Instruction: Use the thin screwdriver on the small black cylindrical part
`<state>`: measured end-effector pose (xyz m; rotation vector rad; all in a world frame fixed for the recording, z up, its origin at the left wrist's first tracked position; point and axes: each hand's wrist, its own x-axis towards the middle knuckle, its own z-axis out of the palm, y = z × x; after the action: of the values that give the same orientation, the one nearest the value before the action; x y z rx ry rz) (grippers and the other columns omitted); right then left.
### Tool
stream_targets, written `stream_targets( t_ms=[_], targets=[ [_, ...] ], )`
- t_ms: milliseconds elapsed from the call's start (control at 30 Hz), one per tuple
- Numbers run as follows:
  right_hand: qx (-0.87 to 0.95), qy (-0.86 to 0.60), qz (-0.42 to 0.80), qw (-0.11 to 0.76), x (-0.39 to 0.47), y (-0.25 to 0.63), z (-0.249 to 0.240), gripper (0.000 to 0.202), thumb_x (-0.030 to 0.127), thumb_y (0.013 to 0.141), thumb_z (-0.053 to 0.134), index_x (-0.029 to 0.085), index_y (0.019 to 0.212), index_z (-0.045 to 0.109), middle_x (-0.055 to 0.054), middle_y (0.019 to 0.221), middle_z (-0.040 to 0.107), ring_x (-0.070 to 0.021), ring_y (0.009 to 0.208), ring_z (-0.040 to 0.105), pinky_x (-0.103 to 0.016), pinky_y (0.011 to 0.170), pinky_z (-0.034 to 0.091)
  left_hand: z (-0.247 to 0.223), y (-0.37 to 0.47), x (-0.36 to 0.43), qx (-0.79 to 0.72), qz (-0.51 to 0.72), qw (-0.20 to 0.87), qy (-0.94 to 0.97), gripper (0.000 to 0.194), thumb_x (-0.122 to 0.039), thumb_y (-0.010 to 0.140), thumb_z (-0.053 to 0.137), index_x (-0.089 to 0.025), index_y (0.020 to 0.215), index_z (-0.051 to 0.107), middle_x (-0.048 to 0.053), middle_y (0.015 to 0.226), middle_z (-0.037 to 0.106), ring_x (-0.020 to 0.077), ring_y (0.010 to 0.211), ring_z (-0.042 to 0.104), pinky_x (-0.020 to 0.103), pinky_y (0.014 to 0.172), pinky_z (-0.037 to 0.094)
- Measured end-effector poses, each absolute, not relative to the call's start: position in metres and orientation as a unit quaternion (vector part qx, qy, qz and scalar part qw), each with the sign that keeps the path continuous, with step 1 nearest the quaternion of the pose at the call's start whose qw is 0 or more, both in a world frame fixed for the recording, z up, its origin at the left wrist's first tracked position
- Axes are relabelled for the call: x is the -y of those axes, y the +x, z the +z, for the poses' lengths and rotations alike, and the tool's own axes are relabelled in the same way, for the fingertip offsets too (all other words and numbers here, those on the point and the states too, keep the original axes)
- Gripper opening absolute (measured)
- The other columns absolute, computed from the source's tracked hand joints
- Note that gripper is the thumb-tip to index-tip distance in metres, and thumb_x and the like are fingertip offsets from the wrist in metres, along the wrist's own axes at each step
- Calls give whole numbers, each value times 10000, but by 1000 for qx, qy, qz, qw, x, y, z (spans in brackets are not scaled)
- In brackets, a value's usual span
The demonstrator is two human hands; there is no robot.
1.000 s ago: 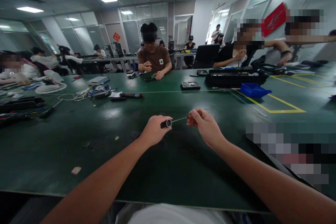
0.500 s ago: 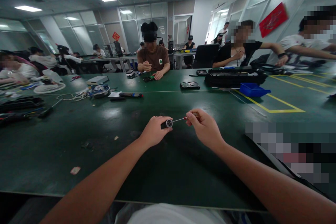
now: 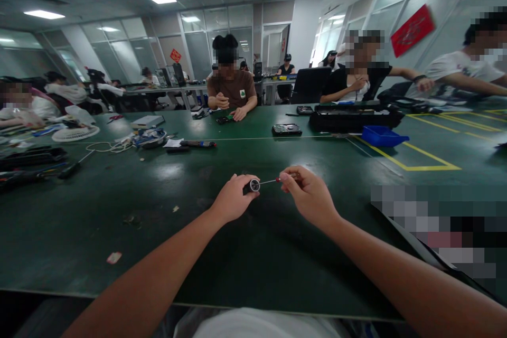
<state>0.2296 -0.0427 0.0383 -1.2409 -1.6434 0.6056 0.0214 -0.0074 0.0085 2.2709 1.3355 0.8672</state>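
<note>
Above the middle of the green table, my left hand [image 3: 234, 198] grips a small black cylindrical part [image 3: 252, 186] between thumb and fingers. Its round end has a silvery rim and faces right, towards me. A screwdriver [image 3: 279, 179] with a thin metal shaft, a red collar and a brownish handle is pinched in my right hand [image 3: 307, 190]. The shaft points left, and its tip meets the open end of the cylinder. Whether the tip sits on a screw inside is too small to see.
Ahead on the green table [image 3: 119, 195] lie a hard drive [image 3: 287, 130], a long black casing [image 3: 356, 118], a blue bin [image 3: 384, 136] and a dark pen-like tool [image 3: 198, 143]. Coiled cables [image 3: 148, 137] lie left. Across the table a person in brown [image 3: 232, 87] handles a green board.
My right hand's fingers have shifted slightly on the screwdriver handle. The cylindrical part stays almost in place in my left hand. At the right, a co-worker's arm has moved.
</note>
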Motion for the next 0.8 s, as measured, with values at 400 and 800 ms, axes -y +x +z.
stream_targets(
  t_ms=[400,800],
  targets=[
    [671,-522,211,482,43,229,38,287,455,923,535,198,891,659,-14,685,662,-168,625,628,-285,588,444,12,21,10,-474,306,170,808,294,-230,810,710,-262,1100,673,23,1073,685,227,996,598,378,907,460],
    [673,-521,203,485,45,229,42,273,444,919,543,198,884,657,-13,681,660,-166,615,626,-282,575,443,18,21,13,-464,300,184,813,219,-217,835,671,-246,1051,664,16,1063,681,223,1013,588,422,990,418]
  ],
)
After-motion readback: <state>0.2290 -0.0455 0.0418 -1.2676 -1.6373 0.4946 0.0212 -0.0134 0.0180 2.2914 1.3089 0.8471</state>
